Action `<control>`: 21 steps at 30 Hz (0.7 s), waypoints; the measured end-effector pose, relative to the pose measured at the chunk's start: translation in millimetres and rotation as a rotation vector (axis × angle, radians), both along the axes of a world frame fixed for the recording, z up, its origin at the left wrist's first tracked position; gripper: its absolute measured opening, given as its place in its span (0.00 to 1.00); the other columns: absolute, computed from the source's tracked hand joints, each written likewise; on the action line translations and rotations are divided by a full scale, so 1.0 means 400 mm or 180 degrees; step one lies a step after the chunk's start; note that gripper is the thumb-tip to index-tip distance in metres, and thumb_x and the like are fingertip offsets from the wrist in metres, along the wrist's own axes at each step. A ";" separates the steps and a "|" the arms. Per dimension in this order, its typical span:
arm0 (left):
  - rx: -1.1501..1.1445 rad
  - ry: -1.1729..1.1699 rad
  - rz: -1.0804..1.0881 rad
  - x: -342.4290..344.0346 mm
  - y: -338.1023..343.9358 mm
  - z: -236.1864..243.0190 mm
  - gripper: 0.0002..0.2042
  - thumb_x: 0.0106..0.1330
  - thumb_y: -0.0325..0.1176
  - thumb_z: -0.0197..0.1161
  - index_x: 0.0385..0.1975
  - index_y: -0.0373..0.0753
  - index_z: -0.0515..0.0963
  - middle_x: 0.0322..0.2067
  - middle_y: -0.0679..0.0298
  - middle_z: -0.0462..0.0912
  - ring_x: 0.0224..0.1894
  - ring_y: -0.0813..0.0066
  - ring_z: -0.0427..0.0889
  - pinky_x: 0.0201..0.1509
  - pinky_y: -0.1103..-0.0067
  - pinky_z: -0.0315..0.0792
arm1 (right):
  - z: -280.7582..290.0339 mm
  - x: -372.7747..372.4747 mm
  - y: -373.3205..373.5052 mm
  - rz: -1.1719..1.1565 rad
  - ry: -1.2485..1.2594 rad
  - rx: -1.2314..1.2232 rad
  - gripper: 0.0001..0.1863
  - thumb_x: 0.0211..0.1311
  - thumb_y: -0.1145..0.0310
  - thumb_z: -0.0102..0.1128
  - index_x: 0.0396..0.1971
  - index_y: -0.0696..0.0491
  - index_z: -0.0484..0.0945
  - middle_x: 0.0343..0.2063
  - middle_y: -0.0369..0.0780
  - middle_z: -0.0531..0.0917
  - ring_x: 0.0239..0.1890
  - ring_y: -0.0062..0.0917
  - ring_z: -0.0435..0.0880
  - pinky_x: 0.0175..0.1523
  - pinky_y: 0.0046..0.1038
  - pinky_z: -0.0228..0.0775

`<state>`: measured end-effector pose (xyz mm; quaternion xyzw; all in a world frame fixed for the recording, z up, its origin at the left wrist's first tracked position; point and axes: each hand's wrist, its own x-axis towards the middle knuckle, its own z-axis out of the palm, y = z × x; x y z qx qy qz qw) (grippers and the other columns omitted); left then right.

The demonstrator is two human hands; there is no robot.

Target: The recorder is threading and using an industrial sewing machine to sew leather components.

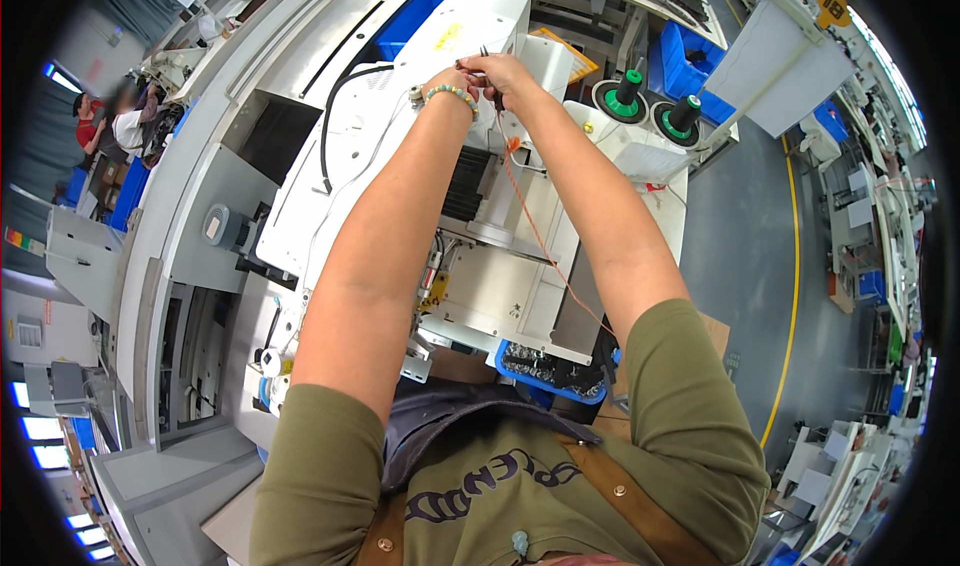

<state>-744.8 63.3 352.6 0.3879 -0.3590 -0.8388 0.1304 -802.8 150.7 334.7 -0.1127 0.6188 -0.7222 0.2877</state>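
Both my arms stretch forward over a white sewing-type machine (462, 28), and my hands meet close together at its top. My right hand (507, 76) is closed around a small dark tool with thin pointed tips (485, 51); its exact kind is too small to tell. A twisted orange cord (530, 216) hangs down from beneath this hand toward my right side. Just left of it, my left hand (455, 79) has its fingers bent in, and whatever they pinch is hidden. A beaded bracelet (452, 92) circles my left wrist.
Two thread spools (625, 88) with green and black cores stand right of the machine. A blue tray (550, 371) of small dark pieces sits below it, near my body. Blue bins (685, 56) stand at the far right, beside a grey aisle with a yellow line (797, 266). People work far left.
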 end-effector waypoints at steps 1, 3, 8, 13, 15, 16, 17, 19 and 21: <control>-0.0008 0.0015 0.0003 -0.001 0.000 0.001 0.15 0.77 0.30 0.44 0.26 0.41 0.72 0.14 0.74 0.69 0.11 0.88 0.62 0.12 0.91 0.61 | 0.004 0.003 -0.003 0.0003 0.0015 -0.0008 0.07 0.62 0.67 0.67 0.36 0.54 0.85 0.29 0.33 0.86 0.27 0.13 0.81 0.24 0.16 0.53; -0.0169 -0.0045 0.0262 0.003 0.008 0.000 0.13 0.74 0.29 0.48 0.25 0.38 0.75 0.16 0.70 0.72 0.12 0.85 0.64 0.13 0.87 0.62 | 0.008 0.010 -0.006 -0.0055 0.0029 0.0080 0.07 0.62 0.67 0.67 0.36 0.53 0.85 0.30 0.34 0.87 0.27 0.14 0.81 0.23 0.18 0.53; -0.2082 -0.0265 0.0883 0.075 0.021 -0.041 0.11 0.68 0.30 0.56 0.24 0.34 0.81 0.17 0.65 0.78 0.15 0.81 0.70 0.18 0.80 0.65 | 0.012 0.035 0.037 -0.0592 0.0796 -0.0002 0.09 0.62 0.64 0.67 0.32 0.55 0.85 0.28 0.33 0.86 0.25 0.15 0.79 0.25 0.19 0.59; -0.2561 0.0160 0.1018 0.228 0.064 -0.042 0.10 0.64 0.32 0.62 0.24 0.32 0.83 0.16 0.64 0.80 0.18 0.80 0.75 0.26 0.80 0.68 | 0.077 0.152 0.083 -0.0328 0.2132 -0.0004 0.11 0.62 0.65 0.67 0.36 0.57 0.87 0.26 0.36 0.87 0.25 0.17 0.81 0.34 0.21 0.71; -0.2820 0.0176 0.1066 0.255 0.081 -0.056 0.11 0.63 0.32 0.63 0.23 0.32 0.82 0.15 0.64 0.81 0.18 0.78 0.77 0.25 0.78 0.69 | 0.097 0.179 0.096 0.0248 0.2306 0.0219 0.11 0.62 0.66 0.66 0.38 0.56 0.87 0.27 0.38 0.88 0.27 0.18 0.83 0.37 0.22 0.73; -0.2812 0.0149 0.1084 0.265 0.089 -0.061 0.11 0.63 0.32 0.63 0.23 0.32 0.82 0.15 0.64 0.81 0.18 0.78 0.77 0.25 0.78 0.69 | 0.101 0.190 0.098 0.0798 0.2482 0.0431 0.11 0.62 0.67 0.66 0.40 0.56 0.88 0.27 0.39 0.88 0.29 0.18 0.85 0.39 0.22 0.74; -0.2982 0.0122 0.1067 0.274 0.096 -0.064 0.11 0.63 0.33 0.63 0.23 0.32 0.82 0.15 0.64 0.81 0.17 0.78 0.77 0.26 0.77 0.70 | 0.096 0.198 0.096 0.0933 0.2532 0.0458 0.11 0.62 0.68 0.66 0.42 0.55 0.88 0.27 0.39 0.88 0.33 0.19 0.88 0.41 0.23 0.76; -0.3235 0.0110 0.1176 0.282 0.088 -0.075 0.11 0.62 0.33 0.63 0.22 0.32 0.82 0.15 0.63 0.81 0.17 0.76 0.77 0.27 0.74 0.71 | 0.093 0.207 0.101 0.1045 0.2726 0.0584 0.10 0.62 0.68 0.66 0.40 0.56 0.88 0.26 0.38 0.88 0.32 0.19 0.87 0.41 0.23 0.76; -0.3317 -0.0025 0.1218 0.296 0.068 -0.073 0.11 0.61 0.33 0.63 0.22 0.32 0.82 0.15 0.62 0.80 0.17 0.75 0.77 0.27 0.74 0.71 | 0.095 0.211 0.106 0.1151 0.2926 0.0709 0.09 0.62 0.68 0.66 0.38 0.57 0.88 0.26 0.38 0.88 0.31 0.19 0.87 0.41 0.23 0.76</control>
